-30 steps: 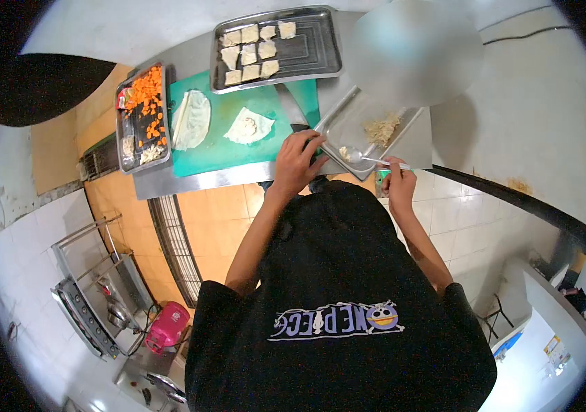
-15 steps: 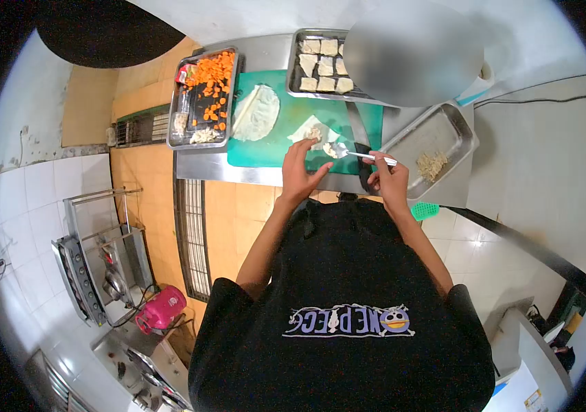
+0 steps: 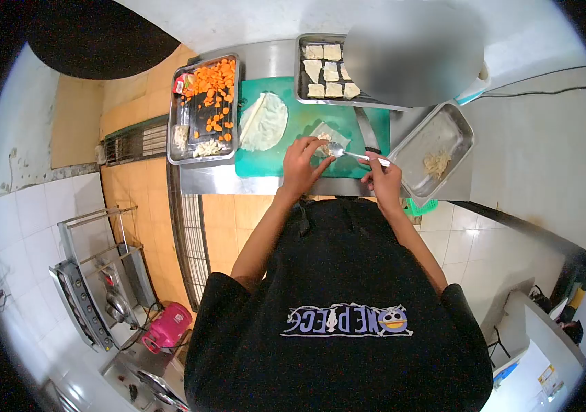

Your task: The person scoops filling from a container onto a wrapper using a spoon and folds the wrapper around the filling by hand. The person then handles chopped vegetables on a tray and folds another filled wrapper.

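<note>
My right hand is closed around the handle of a spoon. The spoon's bowl rests at a small square wrapper sheet, where some pale chopped filling lies. On the other side of that sheet is my left hand, thumb and fingers apart, fingertips at the sheet's near left edge. Both hands are over a green cutting board. Farther left on the board lies a stack of larger pale wrapper sheets. A knife lies on the board just beyond my right hand.
A tray at left holds sliced carrots and pale chopped pieces. Folded pieces fill a back tray. At right, a metal pan contains shredded filling. A blurred patch covers the back right.
The spoon's bowl has moved in over the small wrapper's filling, where it was beside the sheet before. My left fingers have shifted slightly along the sheet. The view has tilted a little.
</note>
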`<state>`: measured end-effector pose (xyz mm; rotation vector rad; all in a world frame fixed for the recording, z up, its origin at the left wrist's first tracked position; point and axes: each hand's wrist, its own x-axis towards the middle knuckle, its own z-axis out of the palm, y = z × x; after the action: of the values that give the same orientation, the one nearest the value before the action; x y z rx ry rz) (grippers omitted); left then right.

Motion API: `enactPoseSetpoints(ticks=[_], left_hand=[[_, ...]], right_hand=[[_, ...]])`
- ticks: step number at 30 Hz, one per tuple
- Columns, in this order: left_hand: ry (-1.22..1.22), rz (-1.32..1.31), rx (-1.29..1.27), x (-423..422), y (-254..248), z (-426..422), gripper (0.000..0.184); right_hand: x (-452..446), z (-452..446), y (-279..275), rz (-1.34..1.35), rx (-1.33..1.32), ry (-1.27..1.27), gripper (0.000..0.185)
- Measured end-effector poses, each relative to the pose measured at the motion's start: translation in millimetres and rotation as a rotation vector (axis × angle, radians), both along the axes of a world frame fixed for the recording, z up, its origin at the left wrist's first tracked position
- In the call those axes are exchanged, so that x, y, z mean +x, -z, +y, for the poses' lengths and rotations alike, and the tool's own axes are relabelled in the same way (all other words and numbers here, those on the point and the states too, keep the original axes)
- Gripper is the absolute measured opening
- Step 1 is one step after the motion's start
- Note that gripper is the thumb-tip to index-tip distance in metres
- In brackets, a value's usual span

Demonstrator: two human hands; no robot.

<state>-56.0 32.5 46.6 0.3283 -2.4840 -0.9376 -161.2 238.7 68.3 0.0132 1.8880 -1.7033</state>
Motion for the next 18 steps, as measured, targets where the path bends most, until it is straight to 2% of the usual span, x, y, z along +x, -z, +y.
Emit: enactPoseSetpoints(ticks=[11,18], left_hand=[[0.050,-0.008,0.087,-10,11,-13,0.029],[0.048,-0.011,0.168,-19,11,-16,0.026]], right_hand=[[6,-6,-2,0.068,0.055,0.047,0.034],[2,-9,-3,0.087,0.066,0.068,0.034]])
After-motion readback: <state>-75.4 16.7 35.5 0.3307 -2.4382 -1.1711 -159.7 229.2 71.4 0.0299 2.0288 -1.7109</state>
